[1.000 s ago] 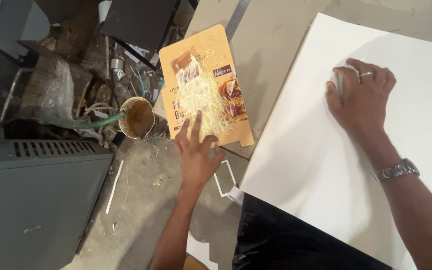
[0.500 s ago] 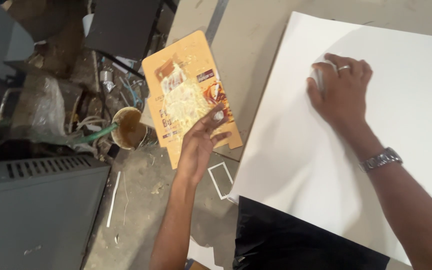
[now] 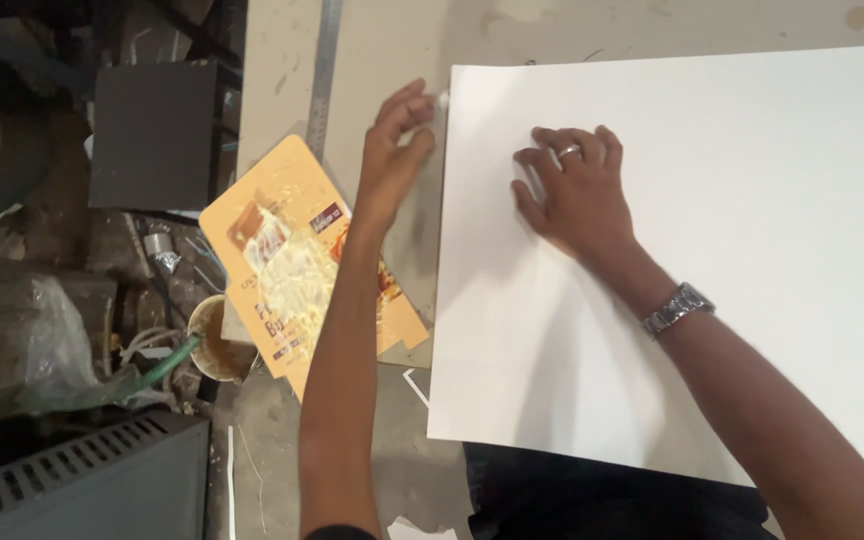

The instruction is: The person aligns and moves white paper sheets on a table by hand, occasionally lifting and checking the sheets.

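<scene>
From above, the big white board (image 3: 712, 250) is lying flat on the worktop (image 3: 392, 60). The right hand (image 3: 577, 195) is pressing down on it, fingers spread. The left hand (image 3: 392, 155) is pinching a small white bit (image 3: 442, 99) at the board's top corner, beside the smeared orange card (image 3: 302, 260).

Left of our fingers we see a dusty grey concrete floor (image 3: 272, 450), a dark square panel (image 3: 152, 135), a grey louvred metal box (image 3: 82, 480) and a glue-stained round pot (image 3: 214, 335).
</scene>
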